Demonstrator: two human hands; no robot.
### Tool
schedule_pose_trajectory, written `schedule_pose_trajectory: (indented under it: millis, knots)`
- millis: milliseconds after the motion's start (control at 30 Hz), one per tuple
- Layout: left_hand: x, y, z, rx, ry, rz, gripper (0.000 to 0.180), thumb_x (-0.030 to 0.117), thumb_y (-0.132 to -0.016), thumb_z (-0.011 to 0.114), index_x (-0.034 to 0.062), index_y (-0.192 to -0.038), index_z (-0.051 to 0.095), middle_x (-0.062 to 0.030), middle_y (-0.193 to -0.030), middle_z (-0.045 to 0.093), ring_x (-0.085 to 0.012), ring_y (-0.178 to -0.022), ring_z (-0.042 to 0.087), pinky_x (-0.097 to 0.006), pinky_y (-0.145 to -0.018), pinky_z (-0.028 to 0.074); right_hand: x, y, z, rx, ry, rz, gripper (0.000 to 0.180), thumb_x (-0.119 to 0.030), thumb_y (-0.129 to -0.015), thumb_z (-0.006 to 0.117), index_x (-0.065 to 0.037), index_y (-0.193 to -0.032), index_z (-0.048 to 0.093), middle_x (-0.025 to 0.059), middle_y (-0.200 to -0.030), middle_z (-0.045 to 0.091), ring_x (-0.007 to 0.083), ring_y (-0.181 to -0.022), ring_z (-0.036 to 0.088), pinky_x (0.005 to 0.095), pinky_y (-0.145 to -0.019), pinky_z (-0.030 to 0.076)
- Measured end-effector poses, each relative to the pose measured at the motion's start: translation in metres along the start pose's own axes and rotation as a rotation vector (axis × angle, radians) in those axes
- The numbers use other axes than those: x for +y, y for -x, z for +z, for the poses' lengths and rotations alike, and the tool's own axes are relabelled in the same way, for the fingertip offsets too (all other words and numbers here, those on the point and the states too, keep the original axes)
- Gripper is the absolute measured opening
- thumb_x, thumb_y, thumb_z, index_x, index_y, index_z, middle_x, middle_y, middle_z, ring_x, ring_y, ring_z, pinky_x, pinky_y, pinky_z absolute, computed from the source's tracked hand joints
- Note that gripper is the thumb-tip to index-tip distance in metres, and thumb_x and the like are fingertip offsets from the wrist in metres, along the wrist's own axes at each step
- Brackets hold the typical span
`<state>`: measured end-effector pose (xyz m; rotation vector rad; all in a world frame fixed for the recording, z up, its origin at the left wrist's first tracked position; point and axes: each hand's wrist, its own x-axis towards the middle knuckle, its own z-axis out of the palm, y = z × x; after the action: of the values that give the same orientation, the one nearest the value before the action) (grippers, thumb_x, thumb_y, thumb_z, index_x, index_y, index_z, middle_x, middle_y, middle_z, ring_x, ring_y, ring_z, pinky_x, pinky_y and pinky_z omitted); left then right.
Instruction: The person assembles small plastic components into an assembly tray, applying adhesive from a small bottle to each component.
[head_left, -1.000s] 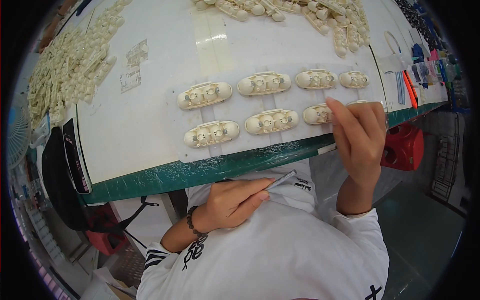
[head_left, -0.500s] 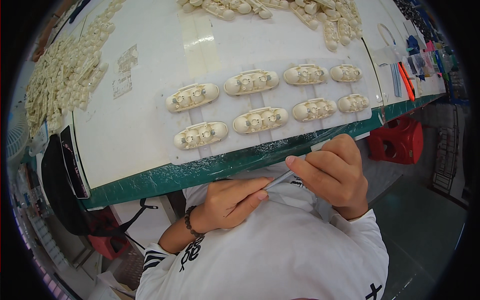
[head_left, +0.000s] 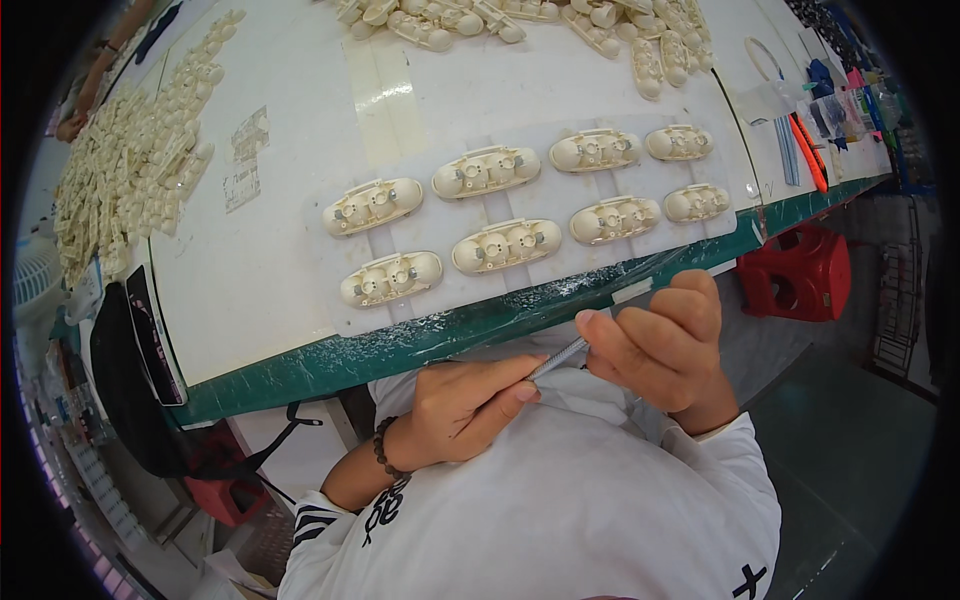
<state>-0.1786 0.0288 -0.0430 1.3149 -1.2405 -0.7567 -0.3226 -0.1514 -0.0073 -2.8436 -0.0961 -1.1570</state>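
A thin grey ribbed rod, perhaps a long coil spring, spans the gap between my hands in front of my white shirt. My left hand pinches its lower end between thumb and fingers. Its upper end goes into my right hand, whose fingers are curled closed; how much lies inside that hand is hidden. Just beyond them, a translucent white board on the table carries two rows of cream oval plastic housings, each with a pair of rounded cups and small grey pieces.
More cream housings lie heaped at the table's far side and far left. Another person's hand is beside the left heap. A green edge borders the white table. A red stool stands right; a black bag hangs left.
The view has shifted slightly, so the board sits a little further left. My right hand has turned slightly about the rod. Another person's arm has come into view at far left.
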Motion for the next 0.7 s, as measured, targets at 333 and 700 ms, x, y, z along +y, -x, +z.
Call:
schedule_pose_trajectory:
  millis: [333, 700]
  knots:
    - [-0.001, 0.003, -0.001, 0.001, -0.008, -0.023, 0.024, 0.005, -0.087, 0.065, -0.0058, -0.109, 0.066, -0.0103, -0.072, 0.069, -0.0168, -0.061, 0.066, -0.024, -0.059, 0.051, 0.036, -0.005, -0.012, -0.061, 0.218, 0.311, 0.037, 0.002, -0.061, 0.073, -0.001, -0.098, 0.071, 0.0049, -0.076, 0.058, 0.0211, -0.07, 0.051, 0.0329, -0.061, 0.042]
    - [-0.004, -0.005, 0.006, -0.013, 0.003, 0.007, 0.022, 0.005, -0.087, 0.065, -0.0046, -0.108, 0.067, -0.0102, -0.072, 0.069, -0.0182, -0.06, 0.066, -0.025, -0.058, 0.051, -0.004, 0.003, -0.008, -0.122, -0.118, 0.118, 0.036, -0.01, -0.061, 0.068, -0.005, -0.096, 0.072, -0.002, -0.075, 0.056, 0.0133, -0.065, 0.048, 0.0275, -0.055, 0.036]
